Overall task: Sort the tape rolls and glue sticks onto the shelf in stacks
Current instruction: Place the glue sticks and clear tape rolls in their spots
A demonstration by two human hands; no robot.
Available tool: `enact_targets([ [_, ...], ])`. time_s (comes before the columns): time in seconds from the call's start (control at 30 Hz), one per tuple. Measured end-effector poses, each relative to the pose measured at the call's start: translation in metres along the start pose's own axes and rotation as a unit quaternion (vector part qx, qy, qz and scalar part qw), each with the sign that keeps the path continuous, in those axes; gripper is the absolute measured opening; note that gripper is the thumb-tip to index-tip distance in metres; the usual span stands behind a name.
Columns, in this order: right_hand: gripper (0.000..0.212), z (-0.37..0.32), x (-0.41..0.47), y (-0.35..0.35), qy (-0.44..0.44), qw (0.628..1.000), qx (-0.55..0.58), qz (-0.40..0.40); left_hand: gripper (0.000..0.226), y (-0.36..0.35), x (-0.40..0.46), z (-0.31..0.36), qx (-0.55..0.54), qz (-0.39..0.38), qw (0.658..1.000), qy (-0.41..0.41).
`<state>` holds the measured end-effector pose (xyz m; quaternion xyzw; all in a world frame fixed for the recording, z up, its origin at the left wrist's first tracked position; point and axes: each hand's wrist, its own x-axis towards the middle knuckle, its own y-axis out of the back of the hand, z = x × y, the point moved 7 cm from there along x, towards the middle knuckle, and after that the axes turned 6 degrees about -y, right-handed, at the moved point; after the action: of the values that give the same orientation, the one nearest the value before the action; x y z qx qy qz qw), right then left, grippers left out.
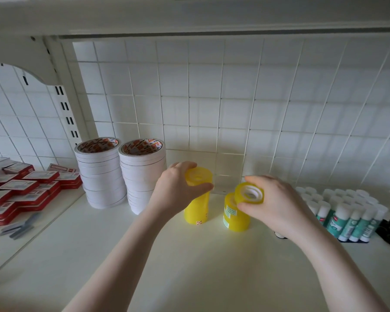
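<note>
Red boxes (pixel 20 192) at 9 o'clock. Two white tape stacks (pixel 122 174). Left hand (pixel 178 188) grips the taller yellow stack (pixel 197 206). Right hand (pixel 273 203) pinches a tilted yellow roll (pixel 249 192) over the shorter stack (pixel 235 218). Glue sticks (pixel 347 212) at 3 o'clock on the shelf (pixel 189 266).
</note>
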<state>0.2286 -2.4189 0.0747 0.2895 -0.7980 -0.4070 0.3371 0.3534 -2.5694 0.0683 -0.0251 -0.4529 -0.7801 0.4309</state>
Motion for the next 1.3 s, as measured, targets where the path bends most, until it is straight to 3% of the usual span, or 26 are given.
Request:
enact_targets([
  [0.33, 0.069, 0.000, 0.025, -0.026, 0.008, 0.996, -0.014, -0.092, 0.075, -0.003, 0.001, -0.001, -0.018, 0.000, 1.000, -0.011],
  [0.8, 0.079, 0.011, 0.032, -0.037, 0.005, 0.993, -0.007, -0.120, 0.081, 0.003, -0.008, 0.000, -0.023, 0.024, 0.998, -0.048],
  [1.23, 0.045, 0.008, 0.031, -0.035, 0.025, 0.992, -0.006, -0.125, 0.079, 0.004, -0.011, -0.004, -0.030, 0.039, 0.998, -0.046],
  [1.3, 0.049, 0.008, 0.030, -0.036, 0.028, 0.992, -0.004, -0.120, 0.079, 0.003, -0.012, -0.004, -0.030, 0.040, 0.998, -0.045],
])
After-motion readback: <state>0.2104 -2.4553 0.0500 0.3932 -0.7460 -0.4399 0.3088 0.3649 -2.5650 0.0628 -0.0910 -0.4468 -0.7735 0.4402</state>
